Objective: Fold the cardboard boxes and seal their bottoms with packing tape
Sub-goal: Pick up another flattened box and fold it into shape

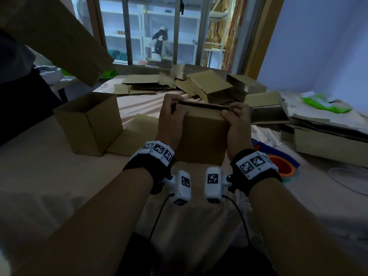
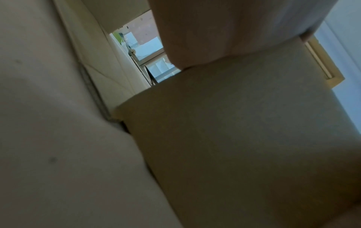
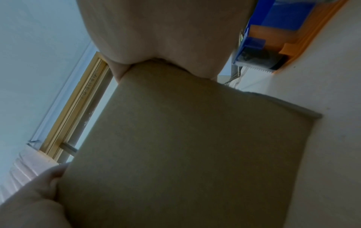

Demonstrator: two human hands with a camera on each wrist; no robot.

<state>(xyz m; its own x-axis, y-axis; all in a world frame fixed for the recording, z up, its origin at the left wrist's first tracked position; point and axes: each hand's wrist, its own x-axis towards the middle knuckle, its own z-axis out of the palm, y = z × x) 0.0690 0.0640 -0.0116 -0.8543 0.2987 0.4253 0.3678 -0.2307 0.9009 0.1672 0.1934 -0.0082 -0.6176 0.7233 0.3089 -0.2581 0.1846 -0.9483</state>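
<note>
Both hands (image 1: pixel 203 124) grip box (image 1: pixel 205 140) (upright).

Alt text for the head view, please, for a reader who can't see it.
Both hands, left and right, grip the top corners of a cardboard box on a bed. An open box stands left, flat boxes lie behind, a tape dispenser right.

Bed (image 1: pixel 49 176) w/ open box (image 1: pixel 89 124), flat cardboard pile (image 1: pixel 199 84), tape dispenser (image 1: pixel 282 166).
</note>
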